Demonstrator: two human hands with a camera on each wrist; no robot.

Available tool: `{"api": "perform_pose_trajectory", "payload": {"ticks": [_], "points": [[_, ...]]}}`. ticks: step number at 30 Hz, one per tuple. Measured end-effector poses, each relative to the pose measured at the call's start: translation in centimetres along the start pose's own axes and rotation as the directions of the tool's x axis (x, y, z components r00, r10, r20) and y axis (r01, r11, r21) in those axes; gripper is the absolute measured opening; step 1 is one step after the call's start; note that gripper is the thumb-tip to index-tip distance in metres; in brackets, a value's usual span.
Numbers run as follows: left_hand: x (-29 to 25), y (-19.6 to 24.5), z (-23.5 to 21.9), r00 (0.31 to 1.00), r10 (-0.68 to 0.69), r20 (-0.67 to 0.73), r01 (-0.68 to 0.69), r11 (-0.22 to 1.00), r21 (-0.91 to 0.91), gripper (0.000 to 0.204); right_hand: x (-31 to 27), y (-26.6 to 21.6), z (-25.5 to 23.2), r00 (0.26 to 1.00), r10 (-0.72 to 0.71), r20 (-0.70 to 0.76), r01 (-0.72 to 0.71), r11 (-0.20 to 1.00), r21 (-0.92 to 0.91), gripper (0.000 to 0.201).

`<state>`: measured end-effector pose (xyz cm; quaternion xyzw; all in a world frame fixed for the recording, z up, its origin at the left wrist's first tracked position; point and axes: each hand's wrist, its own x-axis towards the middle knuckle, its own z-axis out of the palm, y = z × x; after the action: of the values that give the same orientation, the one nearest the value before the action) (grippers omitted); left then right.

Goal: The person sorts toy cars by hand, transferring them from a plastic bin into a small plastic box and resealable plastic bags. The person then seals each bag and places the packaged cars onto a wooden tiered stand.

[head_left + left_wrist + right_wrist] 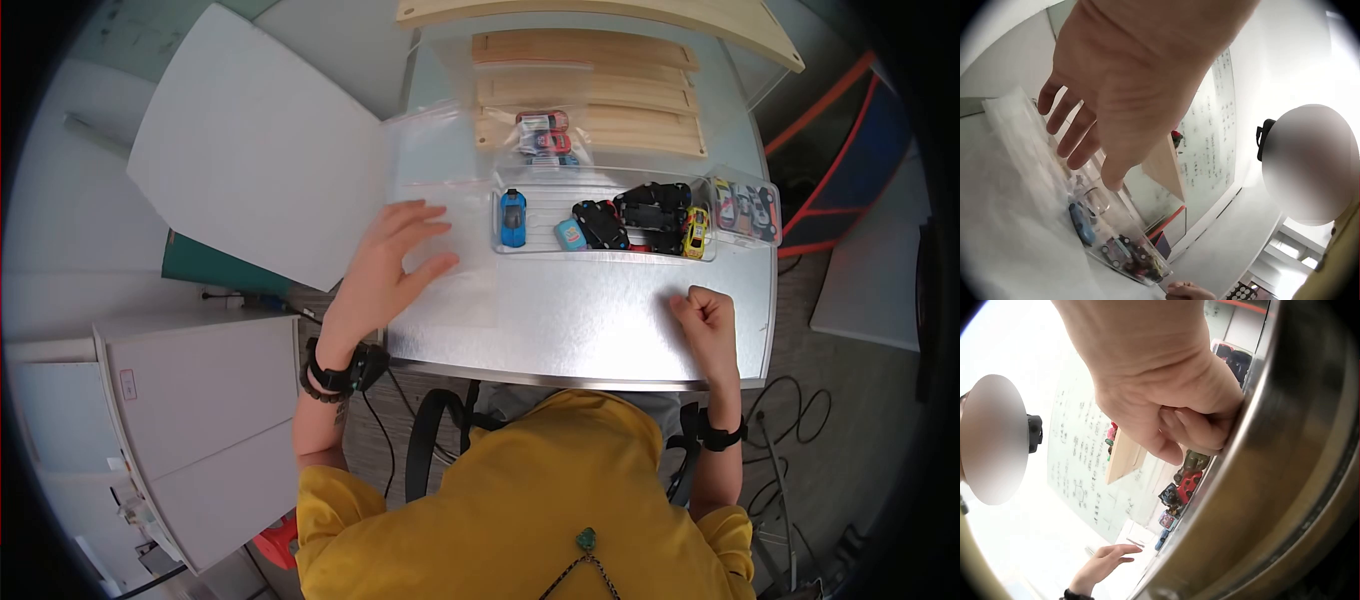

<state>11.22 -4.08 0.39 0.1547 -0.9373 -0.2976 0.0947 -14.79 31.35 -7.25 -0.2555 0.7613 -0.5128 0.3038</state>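
Note:
My left hand, fingers spread and holding nothing, hovers over flat clear plastic bags at the table's left side. To its right is a clear plastic tray. A blue toy car stands at the tray's left end, apart from the rest. Further right in it are a light-blue block-like toy, several black toy vehicles, partly heaped, and a yellow toy car. My right hand rests near the table's front right, its fingers curled into a fist with nothing visible in it.
Behind the tray lies a zip bag holding several toy cars. A smaller clear box of toy cars adjoins the tray's right end. Wooden slats lie at the back, and a white panel rises on the left.

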Motion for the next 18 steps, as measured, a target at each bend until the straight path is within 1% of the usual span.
{"api": "perform_pose_trajectory", "payload": {"ticks": [1, 2, 3, 4, 5, 7, 8, 10, 11, 14, 16, 17, 18], "points": [[0.9, -1.1, 0.2, 0.997, 0.03, -0.074, -0.022, 0.994, 0.11, 0.044, 0.0, 0.0, 0.0, 1.0, -0.003, 0.001, 0.003, 1.0, 0.0, 0.054], [1.6, -2.0, 0.4, 0.997, 0.031, -0.076, -0.023, 0.994, 0.111, 0.044, -0.1, 0.0, 0.0, 1.0, 0.01, -0.001, -0.01, 1.0, 0.011, 0.054], [2.4, -2.9, 0.6, 0.995, 0.049, -0.087, -0.035, 0.989, 0.147, 0.049, -0.1, 0.0, 0.0, 1.0, 0.022, -0.005, -0.022, 0.999, 0.024, 0.054], [3.1, -3.7, 0.6, 0.993, 0.069, -0.096, -0.051, 0.982, 0.184, 0.054, -0.1, 0.1, 0.0, 1.0, 0.019, -0.009, -0.018, 1.0, 0.025, 0.054], [3.7, -4.2, 0.7, 0.993, 0.075, -0.095, -0.057, 0.981, 0.185, 0.054, -0.2, 0.2, 0.0, 1.0, 0.005, -0.017, -0.005, 1.0, 0.029, 0.054], [4.6, -4.8, 0.6, 0.996, 0.089, -0.025, -0.082, 0.976, 0.203, 0.055, -0.4, 0.4, 0.1, 1.0, -0.003, -0.031, 0.004, 0.999, 0.034, 0.054], [4.8, -4.6, 0.5, 0.995, 0.092, -0.021, -0.086, 0.975, 0.202, 0.055, -0.4, 0.5, 0.1, 0.999, -0.024, -0.034, 0.025, 0.999, 0.031, 0.054], [5.3, -4.1, 0.1, 0.995, 0.026, 0.096, -0.051, 0.964, 0.262, 0.05, -0.4, 0.5, 0.1, 0.998, -0.047, -0.043, 0.048, 0.998, 0.029, 0.054], [5.5, -4.0, 0.1, 0.995, 0.031, 0.097, -0.055, 0.963, 0.263, 0.05, -0.4, 0.5, 0.1, 0.998, -0.043, -0.044, 0.045, 0.998, 0.036, 0.054], [5.6, -4.3, 0.7, 0.997, 0.027, 0.075, -0.047, 0.961, 0.273, 0.046, -0.5, 0.6, 0.2, 0.998, -0.042, -0.045, 0.044, 0.998, 0.045, 0.054], [5.3, -4.5, 1.1, 0.997, 0.071, -0.015, -0.065, 0.967, 0.247, 0.039, -0.5, 0.7, 0.2, 0.998, -0.042, -0.043, 0.045, 0.998, 0.047, 0.054], [5.2, -4.3, 1.2, 0.997, 0.072, -0.015, -0.066, 0.967, 0.246, 0.039, -0.5, 0.8, 0.2, 0.998, -0.042, -0.044, 0.044, 0.998, 0.051, 0.054], [5.0, -4.1, 1.3, 0.993, 0.106, -0.057, -0.086, 0.957, 0.278, 0.034, -0.4, 0.8, 0.2, 0.998, -0.041, -0.044, 0.043, 0.998, 0.055, 0.054]]}}
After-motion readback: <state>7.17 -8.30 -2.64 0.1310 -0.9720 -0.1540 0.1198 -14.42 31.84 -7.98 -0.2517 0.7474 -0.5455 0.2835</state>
